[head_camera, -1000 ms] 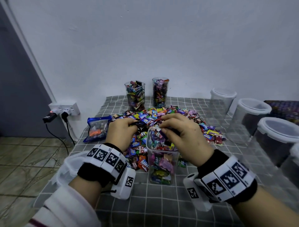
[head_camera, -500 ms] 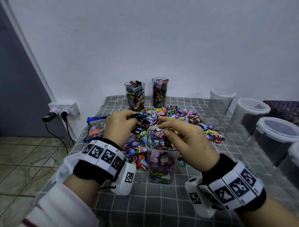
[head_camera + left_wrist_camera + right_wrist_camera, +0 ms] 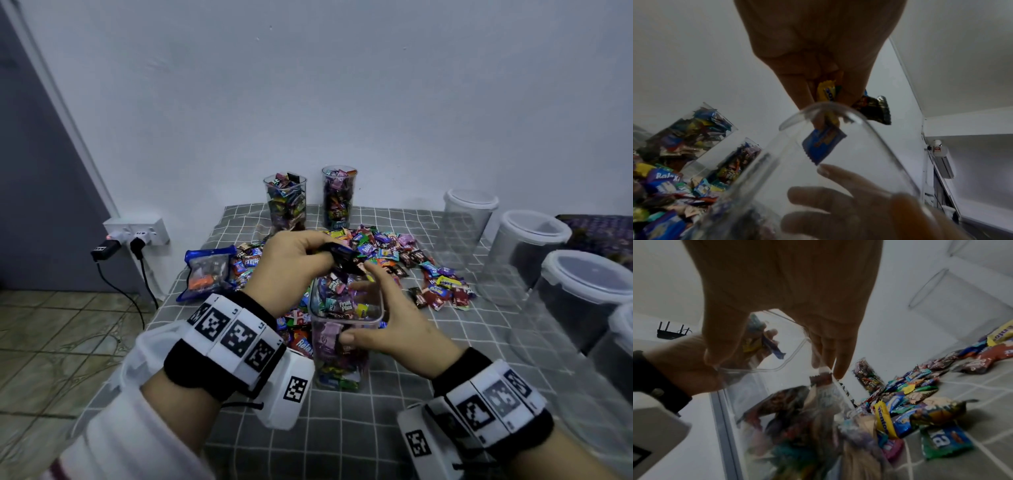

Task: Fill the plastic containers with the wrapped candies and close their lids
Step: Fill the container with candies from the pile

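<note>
Candies held directly over the open container mouth; release is the pending move.

The left hand [image 3: 294, 260] is poised at 12 o'clock of the clear container [image 3: 344, 346], fingers [image 3: 795, 91] clenched on a bunch of wrapped candies [image 3: 824, 141]; these hang straight down, the blue wrapper's long axis near vertical, just inside the rim. The container, upright and nearly full, is gripped at 3 o'clock by the right hand [image 3: 394, 318], thumb on the near wall, fingers curved round the far side. The loose candy pile [image 3: 404, 260] lies behind on the tabletop [image 3: 342, 438]. A straight drop is judged sufficient.
</note>
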